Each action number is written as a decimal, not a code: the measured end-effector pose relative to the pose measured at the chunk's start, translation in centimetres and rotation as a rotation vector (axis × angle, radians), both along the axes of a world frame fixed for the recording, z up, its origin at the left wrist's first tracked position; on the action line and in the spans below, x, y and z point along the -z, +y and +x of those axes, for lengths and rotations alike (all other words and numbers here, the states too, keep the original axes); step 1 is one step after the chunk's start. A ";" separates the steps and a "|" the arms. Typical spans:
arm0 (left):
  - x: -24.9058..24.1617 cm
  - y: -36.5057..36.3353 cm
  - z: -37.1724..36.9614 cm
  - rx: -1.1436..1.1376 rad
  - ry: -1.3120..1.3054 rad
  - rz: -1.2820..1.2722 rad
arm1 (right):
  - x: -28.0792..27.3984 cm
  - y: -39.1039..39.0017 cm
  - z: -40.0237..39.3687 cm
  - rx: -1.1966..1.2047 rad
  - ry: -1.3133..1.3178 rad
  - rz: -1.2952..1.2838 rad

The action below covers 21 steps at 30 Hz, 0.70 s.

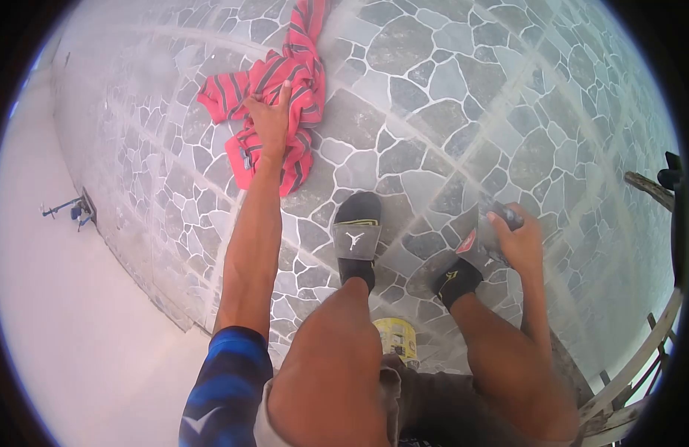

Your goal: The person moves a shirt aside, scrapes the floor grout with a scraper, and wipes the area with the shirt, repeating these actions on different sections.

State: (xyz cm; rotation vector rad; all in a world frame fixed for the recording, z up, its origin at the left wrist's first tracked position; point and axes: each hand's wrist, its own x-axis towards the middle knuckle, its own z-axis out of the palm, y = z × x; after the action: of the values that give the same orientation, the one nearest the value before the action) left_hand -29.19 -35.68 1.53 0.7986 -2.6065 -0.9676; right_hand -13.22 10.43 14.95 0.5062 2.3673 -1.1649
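Observation:
A crumpled pinkish-red striped shirt (pixel 303 78) lies on the stone-patterned floor, ahead and to the left. My left hand (pixel 270 123) reaches down onto it, the thumb stretched out and the other fingers curled into the fabric. At right, beside my right foot, my right hand (pixel 522 238) is closed round the dark handle of a flat tool with a grey blade (pixel 487 237). A red label shows on the blade, and the tool's exact kind is unclear.
My feet are in black slides (pixel 357 238) on the floor (pixel 426 160). A yellow bucket (pixel 399 339) stands between my legs. Pieces of wood (pixel 650 190) and a curved pale frame (pixel 635 365) are at right. A pale wall (pixel 84 313) runs along the left.

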 end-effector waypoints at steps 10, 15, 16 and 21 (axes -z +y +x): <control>0.8 22.0 9.5 0.950 -0.037 -0.037 | 0.2 -3.1 0.6 -0.282 0.041 0.079; 3.5 10.3 1.1 0.686 0.140 -0.141 | 0.2 -1.3 2.4 -0.196 -0.044 0.118; 2.5 8.1 -0.5 0.579 0.026 -0.212 | 0.1 -0.8 2.3 -0.191 -0.042 0.125; 9.1 -1.7 -4.4 0.634 -0.107 -0.907 | 0.7 0.3 1.3 -0.181 -0.030 0.084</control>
State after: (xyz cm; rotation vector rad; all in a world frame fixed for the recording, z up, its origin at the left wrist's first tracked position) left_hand -33.63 -37.38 -7.53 -0.2190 -2.9675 0.2374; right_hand -11.93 10.70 14.22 0.3266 2.3881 -0.9742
